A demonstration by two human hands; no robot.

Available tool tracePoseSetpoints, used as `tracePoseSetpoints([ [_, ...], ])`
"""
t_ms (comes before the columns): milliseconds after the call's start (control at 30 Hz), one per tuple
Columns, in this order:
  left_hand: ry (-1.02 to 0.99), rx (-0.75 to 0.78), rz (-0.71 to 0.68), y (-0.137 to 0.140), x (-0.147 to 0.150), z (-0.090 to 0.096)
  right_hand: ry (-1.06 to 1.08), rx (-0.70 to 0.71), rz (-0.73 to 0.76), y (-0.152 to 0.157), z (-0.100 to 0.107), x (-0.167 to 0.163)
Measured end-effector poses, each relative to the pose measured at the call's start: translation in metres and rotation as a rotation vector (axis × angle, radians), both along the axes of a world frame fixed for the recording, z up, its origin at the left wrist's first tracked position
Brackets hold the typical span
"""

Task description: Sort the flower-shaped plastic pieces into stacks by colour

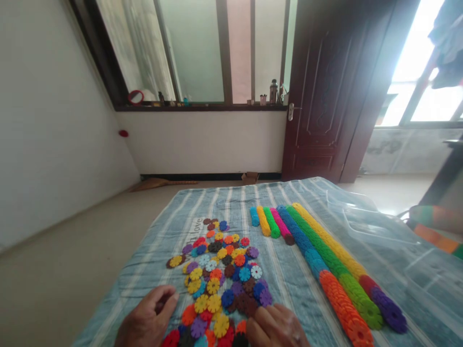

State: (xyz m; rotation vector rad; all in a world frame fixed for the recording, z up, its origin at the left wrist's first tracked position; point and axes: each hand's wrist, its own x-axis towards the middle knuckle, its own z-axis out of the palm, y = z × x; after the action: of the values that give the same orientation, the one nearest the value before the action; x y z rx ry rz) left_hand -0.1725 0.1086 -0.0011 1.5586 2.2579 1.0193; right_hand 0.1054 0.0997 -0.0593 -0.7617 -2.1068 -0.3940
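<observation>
A loose pile of flower-shaped plastic discs point(213, 286) in many colours lies spread on the striped bed cover. My left hand point(148, 315) rests at the pile's near left side, its fingers curled toward the thumb; whatever is inside the curl is hidden. At the near right side, my right hand point(277, 327) has its fingers bent down by brown, orange and black discs, and its fingertips are hidden. To the right lie long stacked rows of discs: a blue and orange row point(325, 274), a green row point(336, 260) and a yellow and purple row point(347, 250).
Shorter stacks, such as a pink one point(280, 224) and a yellow one point(264, 220), lie behind. Clear plastic containers point(376, 226) stand on the bed cover point(144, 270) at right. A broom point(155, 183) and a cardboard box point(249, 178) are on the floor beyond, near a door point(325, 96).
</observation>
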Motion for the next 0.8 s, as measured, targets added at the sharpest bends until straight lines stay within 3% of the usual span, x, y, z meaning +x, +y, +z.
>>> tracePoseSetpoints([
  [100, 0.019, 0.032, -0.015, -0.001, 0.004, 0.001, 0.022, 0.036, 0.016, -0.004, 0.016, 0.007],
  [267, 0.049, 0.02, -0.054, -0.006, 0.011, 0.006, 0.032, -0.125, 0.052, -0.013, 0.036, 0.02],
  [600, 0.099, -0.034, -0.072, -0.008, 0.018, 0.007, -0.049, -0.386, -0.145, -0.002, 0.046, 0.046],
  [800, 0.121, -0.049, -0.067, -0.007, 0.019, 0.009, -0.173, -0.478, -0.09, 0.0, 0.056, 0.037],
])
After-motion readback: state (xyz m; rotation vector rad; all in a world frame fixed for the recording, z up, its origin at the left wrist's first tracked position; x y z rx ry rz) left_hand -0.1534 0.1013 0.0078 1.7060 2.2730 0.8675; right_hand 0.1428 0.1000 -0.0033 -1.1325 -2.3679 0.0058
